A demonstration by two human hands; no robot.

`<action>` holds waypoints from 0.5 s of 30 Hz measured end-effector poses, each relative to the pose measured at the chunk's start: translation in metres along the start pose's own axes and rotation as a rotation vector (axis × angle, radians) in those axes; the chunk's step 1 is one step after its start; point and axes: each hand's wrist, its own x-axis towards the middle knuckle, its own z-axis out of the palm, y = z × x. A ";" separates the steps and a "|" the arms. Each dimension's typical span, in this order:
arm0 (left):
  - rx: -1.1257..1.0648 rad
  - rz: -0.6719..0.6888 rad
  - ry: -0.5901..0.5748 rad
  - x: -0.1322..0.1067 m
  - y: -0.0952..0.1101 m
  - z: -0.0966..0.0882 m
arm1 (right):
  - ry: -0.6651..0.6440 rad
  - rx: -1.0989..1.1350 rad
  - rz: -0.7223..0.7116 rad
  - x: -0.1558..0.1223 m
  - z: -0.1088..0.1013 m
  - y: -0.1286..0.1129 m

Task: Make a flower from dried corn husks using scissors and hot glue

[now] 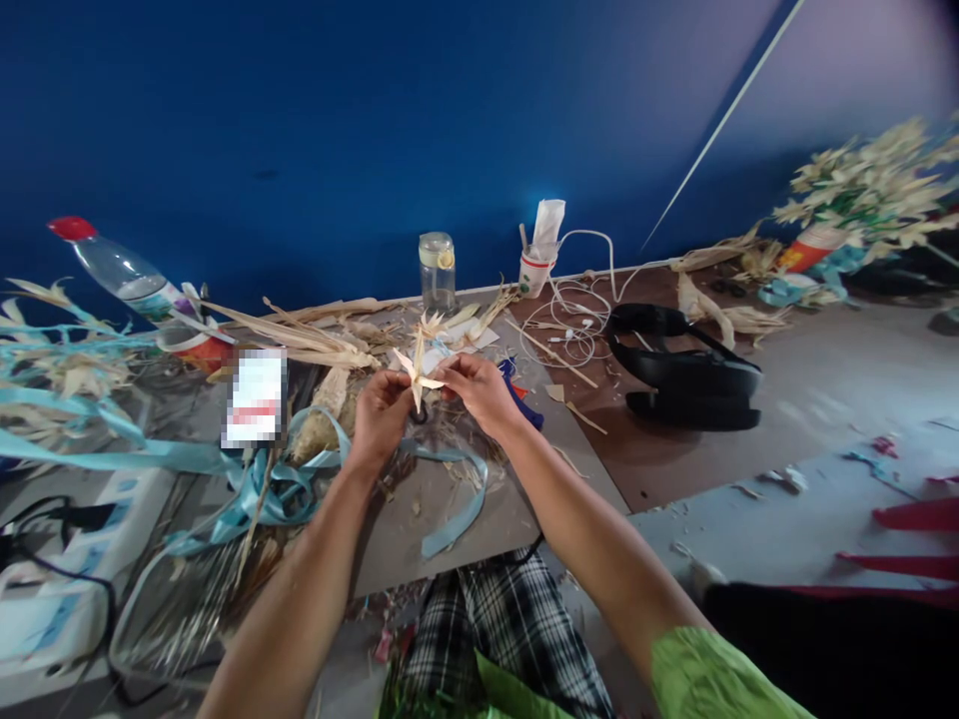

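A pale star-shaped corn husk flower is held over the table between my two hands. My left hand is closed, its thumb and fingertips at the flower's left and lower side. My right hand pinches the tip of the right-hand petal. Just behind the flower stand more dried husk pieces, and I cannot tell whether they join it. A light blue ribbon curls on the table below my hands. Beyond my right wrist lies a dark blue tool, partly hidden by that arm.
A clear bottle and a white cup stand by the blue wall. White cables and a black headset-like object lie to the right. At left are a phone, tangled ribbon and a power strip.
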 end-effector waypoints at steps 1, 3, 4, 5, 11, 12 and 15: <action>0.007 0.001 0.008 0.000 0.001 0.001 | -0.004 0.005 0.016 0.000 0.001 -0.001; 0.012 -0.003 0.023 -0.001 0.002 0.001 | -0.011 0.036 0.044 -0.001 0.001 -0.002; 0.011 -0.006 0.026 -0.001 0.002 0.002 | -0.018 0.050 0.054 -0.002 0.002 -0.003; 0.009 -0.011 0.024 -0.001 0.002 0.002 | -0.027 0.058 0.063 -0.002 0.001 -0.003; -0.021 -0.020 -0.002 0.000 -0.001 0.000 | -0.039 -0.023 0.022 -0.001 0.000 0.004; -0.034 -0.022 -0.008 0.000 -0.002 0.000 | -0.033 -0.031 0.009 0.000 0.000 0.004; -0.081 -0.037 -0.014 0.001 -0.006 -0.001 | -0.022 0.015 0.011 0.000 0.001 0.002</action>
